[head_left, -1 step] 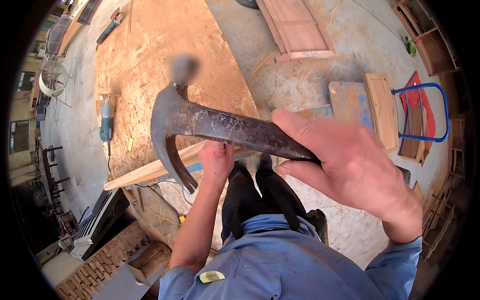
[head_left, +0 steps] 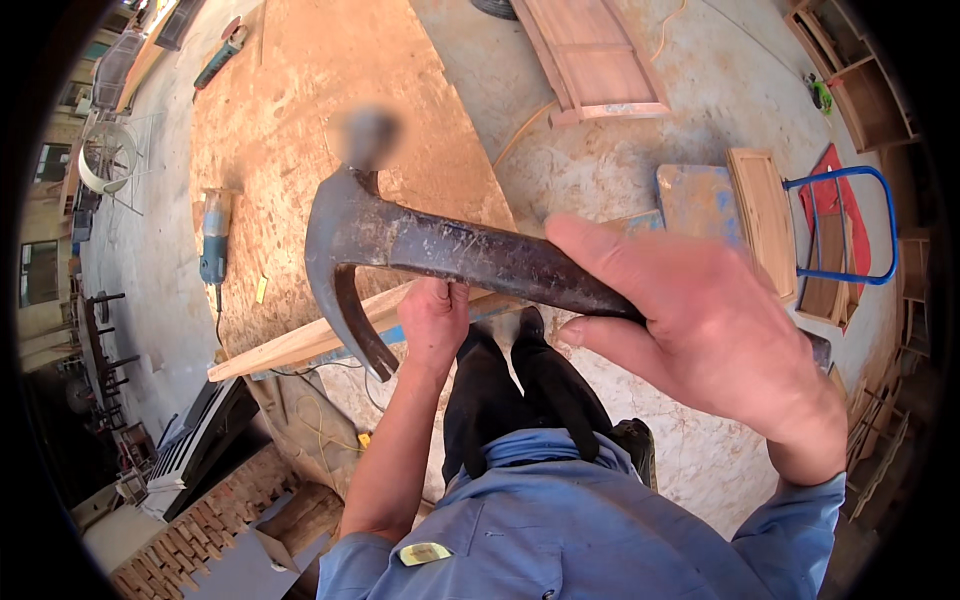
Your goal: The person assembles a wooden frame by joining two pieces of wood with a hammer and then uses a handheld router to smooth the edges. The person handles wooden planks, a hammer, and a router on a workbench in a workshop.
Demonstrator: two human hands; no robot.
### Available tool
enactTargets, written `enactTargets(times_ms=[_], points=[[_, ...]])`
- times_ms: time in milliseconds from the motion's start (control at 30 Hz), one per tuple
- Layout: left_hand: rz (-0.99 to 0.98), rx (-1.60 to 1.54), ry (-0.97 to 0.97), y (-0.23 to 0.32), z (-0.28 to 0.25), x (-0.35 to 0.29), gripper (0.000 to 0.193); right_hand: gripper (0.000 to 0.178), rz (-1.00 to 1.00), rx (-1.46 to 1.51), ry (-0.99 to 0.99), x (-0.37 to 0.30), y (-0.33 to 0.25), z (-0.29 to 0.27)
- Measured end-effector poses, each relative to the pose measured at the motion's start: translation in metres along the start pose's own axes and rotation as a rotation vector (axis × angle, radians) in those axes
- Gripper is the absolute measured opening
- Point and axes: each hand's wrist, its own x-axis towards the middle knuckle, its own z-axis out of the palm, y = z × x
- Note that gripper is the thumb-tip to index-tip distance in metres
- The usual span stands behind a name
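Observation:
My right hand [head_left: 710, 320] is wrapped round the dark, worn handle of a claw hammer [head_left: 480, 258], raised close in front of me. The hammer's head lies to the left, its claw curving down toward me and its round striking face blurred. Beyond the handle, my left hand [head_left: 433, 318] is closed in a fist at a long pale wooden strip [head_left: 300, 342]. The hammer partly covers its fingers, and what they hold I cannot make out. The strip lies along the near edge of a wooden worktable [head_left: 340, 60].
On the worktable lie a teal power tool [head_left: 214, 245] with a cord and an angle grinder [head_left: 222, 58]. To the right are a blue-stained board [head_left: 700, 205], a wooden panel [head_left: 762, 215] and a blue-handled cart [head_left: 893, 225]. A wooden frame [head_left: 600, 65] rests on the floor ahead.
The hammer has shifted very slightly, its head a touch to the right and its claw a little higher. My left hand has stayed in place.

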Motion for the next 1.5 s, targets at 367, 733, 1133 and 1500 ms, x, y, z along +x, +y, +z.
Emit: enactTargets(times_ms=[367,733,1133,1500], points=[[-0.055,0.048,-0.004,0.008,-0.001,0.002,0.013,0.061,0.002,-0.204,-0.019,0.003,-0.009,-0.021],[-0.342,-0.673,0.027,-0.005,-0.011,0.005,0.005,0.056,0.298,0.516,0.267,-0.054,0.066,0.094],[-0.584,-0.822,0.19,-0.029,-0.046,-0.001,0.008,0.054,0.796,0.717,0.08,-0.104,0.089,0.159],[-0.591,-0.734,0.26,-0.028,-0.028,-0.012,0.013,0.053,0.762,0.751,0.043,-0.095,0.083,0.16]])
